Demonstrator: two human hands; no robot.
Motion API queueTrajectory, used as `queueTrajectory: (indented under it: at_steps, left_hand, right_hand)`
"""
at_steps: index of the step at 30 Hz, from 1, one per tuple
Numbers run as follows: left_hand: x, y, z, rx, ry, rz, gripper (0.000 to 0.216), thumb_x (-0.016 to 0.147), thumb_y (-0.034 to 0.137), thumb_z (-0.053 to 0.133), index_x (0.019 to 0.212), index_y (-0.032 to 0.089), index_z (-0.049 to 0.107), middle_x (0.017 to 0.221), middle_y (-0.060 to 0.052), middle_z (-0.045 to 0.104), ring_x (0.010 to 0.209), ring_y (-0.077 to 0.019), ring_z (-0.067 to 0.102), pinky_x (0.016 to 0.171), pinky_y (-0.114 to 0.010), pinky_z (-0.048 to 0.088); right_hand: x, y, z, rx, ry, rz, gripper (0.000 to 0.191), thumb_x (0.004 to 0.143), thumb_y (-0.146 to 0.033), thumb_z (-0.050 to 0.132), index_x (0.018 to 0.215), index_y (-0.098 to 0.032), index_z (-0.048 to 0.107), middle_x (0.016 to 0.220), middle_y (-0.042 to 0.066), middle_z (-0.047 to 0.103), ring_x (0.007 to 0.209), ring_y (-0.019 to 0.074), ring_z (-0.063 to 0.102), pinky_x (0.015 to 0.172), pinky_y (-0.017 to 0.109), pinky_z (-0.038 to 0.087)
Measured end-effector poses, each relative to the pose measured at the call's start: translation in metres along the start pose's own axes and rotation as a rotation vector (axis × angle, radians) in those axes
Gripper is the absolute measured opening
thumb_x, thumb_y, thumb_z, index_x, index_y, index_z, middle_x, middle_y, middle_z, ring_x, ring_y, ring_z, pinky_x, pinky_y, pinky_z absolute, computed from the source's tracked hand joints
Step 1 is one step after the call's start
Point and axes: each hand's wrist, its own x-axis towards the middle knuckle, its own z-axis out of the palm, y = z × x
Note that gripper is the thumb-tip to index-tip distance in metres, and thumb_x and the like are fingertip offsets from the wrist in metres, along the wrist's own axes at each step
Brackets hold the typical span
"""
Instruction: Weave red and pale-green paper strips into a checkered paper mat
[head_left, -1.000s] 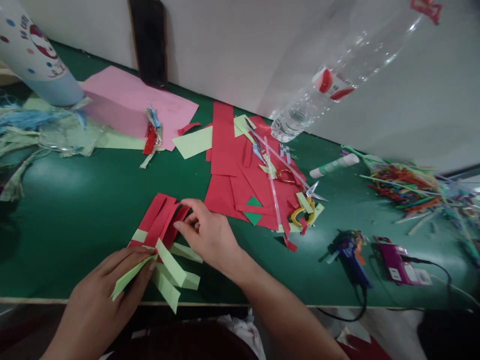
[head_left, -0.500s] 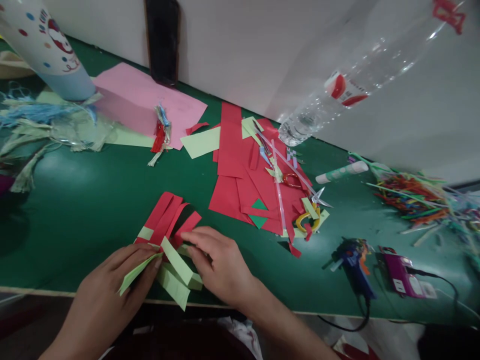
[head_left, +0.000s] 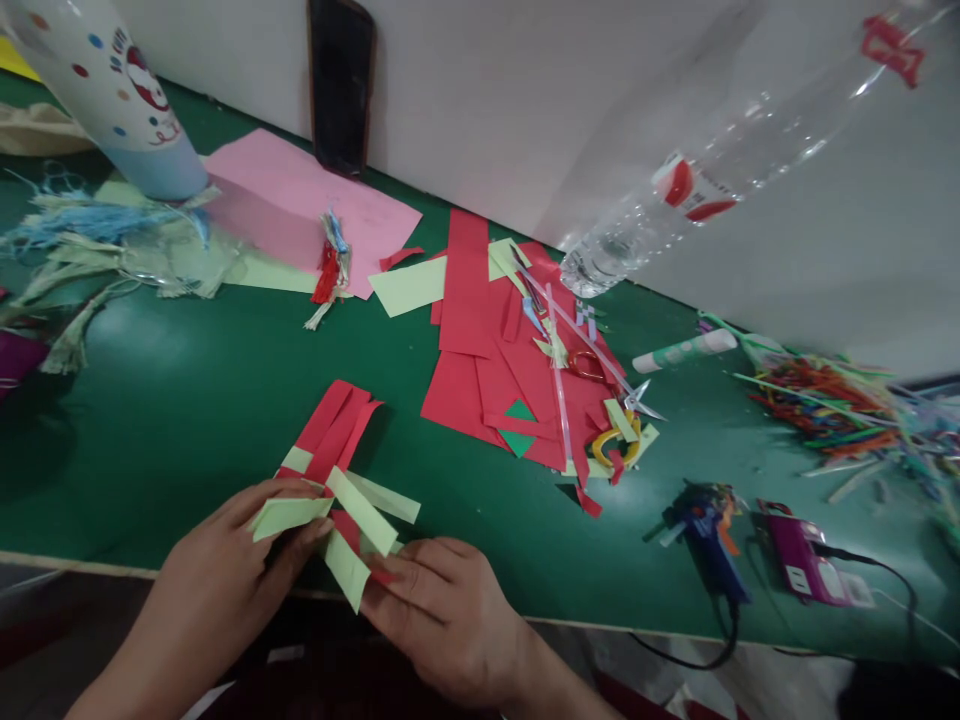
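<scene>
Between the two hands, near the body-side edge of the green tabletop (head_left: 187, 420): woven piece (head_left: 319, 440) of red and pale green paper strips, its near end at the left fingertips.

Change: a second ago right hand (head_left: 450, 615) was up at the far red ends; now it's low, close to the body. The rightmost red strip (head_left: 345, 528), arched up half a second ago, no longer stands with the others. Red shows low among the green strips (head_left: 365, 512) and at the right fingertips. Reads as that strip folded back toward the body; my read: one lengthwise strip is turned over, the others left forward.

Hands: left (head_left: 225, 560) nearly closed, thumb against fingers, clamping the woven piece at its near left side, one green flap (head_left: 291, 516) poking out between them. Right pinched closed, apparently on the red strip's end; exact fingertip contact is hidden.

Orientation: long axis follows the red strips, from the left fingertips away from the body, leaning right. Rightmost far tip curls up. Green ends fan right and nearward, toward the right hand.

Beyond the right hand: red paper pile (head_left: 457, 390). Right of it: glue gun (head_left: 709, 535).
</scene>
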Motion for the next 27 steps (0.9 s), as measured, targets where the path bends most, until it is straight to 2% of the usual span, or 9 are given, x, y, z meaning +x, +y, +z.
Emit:
queueTrajectory:
  at_steps: [5, 12, 17, 23, 27]
  left_hand:
    - [0.0017, 0.0023, -0.0034, 0.005, -0.020, -0.009, 0.034, 0.097, 0.048, 0.040, 0.101, 0.030, 0.068, 0.104, -0.001, 0.074, 0.094, -0.0212, 0.071, 0.074, -0.028, 0.056]
    - [0.0043, 0.0074, -0.0027, 0.123, 0.007, 0.001, 0.043, 0.099, 0.047, 0.032, 0.093, 0.029, 0.071, 0.100, -0.003, 0.075, 0.095, -0.0246, 0.071, 0.071, -0.034, 0.058]
    - [0.0047, 0.0065, -0.0029, 0.073, 0.007, -0.005, 0.042, 0.098, 0.048, 0.035, 0.092, 0.031, 0.073, 0.101, -0.001, 0.075, 0.090, -0.0227, 0.072, 0.068, -0.032, 0.057]
    - [0.0042, 0.0012, -0.0021, -0.005, 0.046, 0.043, 0.044, 0.100, 0.051, 0.032, 0.098, 0.033, 0.073, 0.101, 0.003, 0.076, 0.094, -0.0187, 0.072, 0.078, -0.028, 0.056]
    - [0.0042, 0.0026, -0.0036, 0.012, 0.014, 0.017, 0.045, 0.100, 0.050, 0.031, 0.099, 0.031, 0.071, 0.101, 0.001, 0.076, 0.090, -0.0198, 0.072, 0.074, -0.028, 0.057]
  right_hand:
    - [0.0038, -0.0029, -0.0021, -0.060, 0.003, -0.032, 0.014, 0.097, -0.016, 0.056, 0.098, -0.020, 0.069, 0.100, -0.001, 0.077, 0.079, 0.0110, 0.067, 0.057, 0.026, 0.049]
    - [0.0090, -0.0050, -0.0063, -0.043, -0.011, -0.055, 0.012, 0.096, -0.016, 0.058, 0.098, -0.018, 0.070, 0.108, -0.003, 0.075, 0.072, 0.0110, 0.065, 0.051, 0.028, 0.047]
    - [0.0078, -0.0041, -0.0066, -0.048, -0.044, -0.079, 0.015, 0.096, -0.017, 0.057, 0.102, -0.018, 0.070, 0.113, -0.002, 0.074, 0.083, 0.0120, 0.067, 0.052, 0.027, 0.050]
    - [0.0076, -0.0024, -0.0074, -0.024, -0.038, -0.098, 0.017, 0.097, -0.016, 0.054, 0.105, -0.016, 0.069, 0.113, -0.001, 0.074, 0.088, 0.0121, 0.068, 0.058, 0.026, 0.054]
    - [0.0075, -0.0008, -0.0076, -0.024, -0.046, -0.137, 0.016, 0.095, -0.016, 0.058, 0.105, -0.016, 0.069, 0.114, -0.001, 0.073, 0.089, 0.0134, 0.068, 0.054, 0.026, 0.051]
